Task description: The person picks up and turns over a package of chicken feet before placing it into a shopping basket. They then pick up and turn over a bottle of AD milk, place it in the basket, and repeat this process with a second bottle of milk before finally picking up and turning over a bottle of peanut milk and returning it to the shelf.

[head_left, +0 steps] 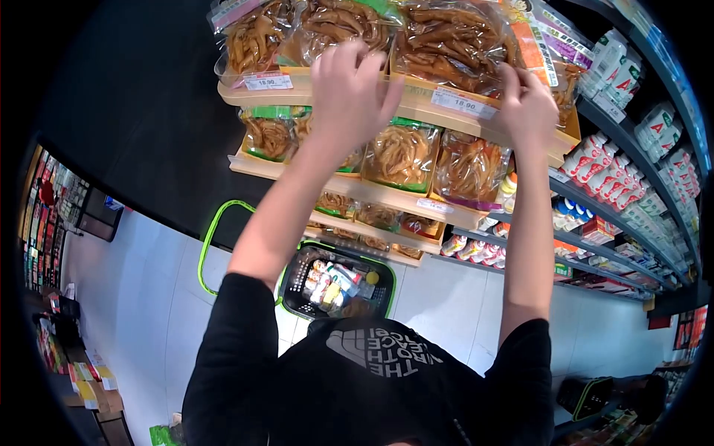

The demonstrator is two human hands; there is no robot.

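My left hand [351,93] reaches over the front edge of the top shelf, thumb apart from its bent fingers, holding nothing I can see. Behind its fingertips lies a clear pack of brown chicken feet [338,26]. To the right is a larger pack of chicken feet [454,48] in a yellow-edged tray. My right hand [529,108] is at the lower right of this larger pack, fingers curled in against its plastic edge; the exact grip is partly hidden. A price label reading 18.90 [462,102] sits on the shelf edge between my hands.
Lower shelf tiers hold more packs of chicken feet [401,154]. On the floor below stands a black basket with a green rim [392,286], with bottles and packages inside. Bottled drinks [606,167] line the curved shelves at the right. A black panel [156,97] is at the left.
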